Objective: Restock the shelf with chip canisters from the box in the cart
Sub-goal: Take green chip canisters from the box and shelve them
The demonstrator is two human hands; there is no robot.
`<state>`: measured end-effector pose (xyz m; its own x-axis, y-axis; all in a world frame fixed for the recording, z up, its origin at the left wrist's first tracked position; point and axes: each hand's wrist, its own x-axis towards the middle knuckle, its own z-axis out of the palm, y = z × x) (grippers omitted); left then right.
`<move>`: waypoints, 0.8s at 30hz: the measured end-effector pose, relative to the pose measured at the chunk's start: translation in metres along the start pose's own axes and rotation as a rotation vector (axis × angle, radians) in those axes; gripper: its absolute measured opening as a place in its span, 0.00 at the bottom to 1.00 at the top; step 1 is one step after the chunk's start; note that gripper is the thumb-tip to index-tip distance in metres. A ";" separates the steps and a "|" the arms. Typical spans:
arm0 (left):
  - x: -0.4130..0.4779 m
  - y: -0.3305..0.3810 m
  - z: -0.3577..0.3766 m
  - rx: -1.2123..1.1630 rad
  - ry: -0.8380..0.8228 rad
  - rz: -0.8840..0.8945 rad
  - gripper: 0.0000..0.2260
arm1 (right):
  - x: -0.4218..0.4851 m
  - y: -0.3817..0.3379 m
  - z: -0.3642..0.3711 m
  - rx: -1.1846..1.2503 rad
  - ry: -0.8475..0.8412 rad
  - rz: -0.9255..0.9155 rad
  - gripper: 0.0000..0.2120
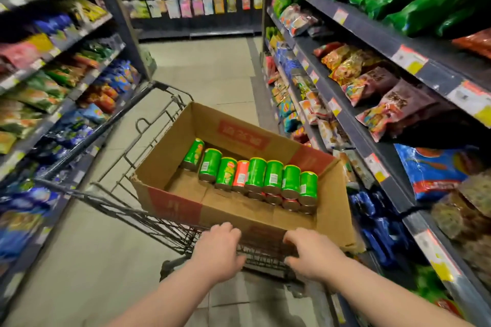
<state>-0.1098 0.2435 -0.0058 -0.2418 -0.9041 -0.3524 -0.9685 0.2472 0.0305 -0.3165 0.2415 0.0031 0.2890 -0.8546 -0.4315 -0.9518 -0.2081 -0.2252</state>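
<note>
Left grip (pixel 218 249) and right grip (pixel 308 255) on cart (pixel 164 223), shelves (pixel 372 37) flanking

Two bare arms fill the lower part of the view. The left forearm (pixel 164 297) and the right forearm (pixel 385 292) are uncovered along all their visible length, smooth and rounded, widening toward the bottom edge. The left hand (pixel 220 250) and the right hand (pixel 309 253) are bare as well, with short, plump fingers, soft knuckles and plain wrists; motion blur softens their outlines.
</note>
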 end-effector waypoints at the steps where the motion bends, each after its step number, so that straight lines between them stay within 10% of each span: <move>1: 0.007 0.002 -0.004 0.003 -0.001 -0.014 0.20 | 0.008 0.006 -0.004 -0.006 -0.006 -0.011 0.20; 24: 0.150 0.019 -0.019 0.005 -0.148 -0.014 0.23 | 0.126 0.105 -0.033 0.072 -0.079 0.078 0.19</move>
<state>-0.1655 0.1055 -0.0402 -0.2169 -0.8462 -0.4866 -0.9712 0.2372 0.0205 -0.3834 0.0961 -0.0464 0.2245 -0.8262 -0.5168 -0.9626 -0.1055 -0.2495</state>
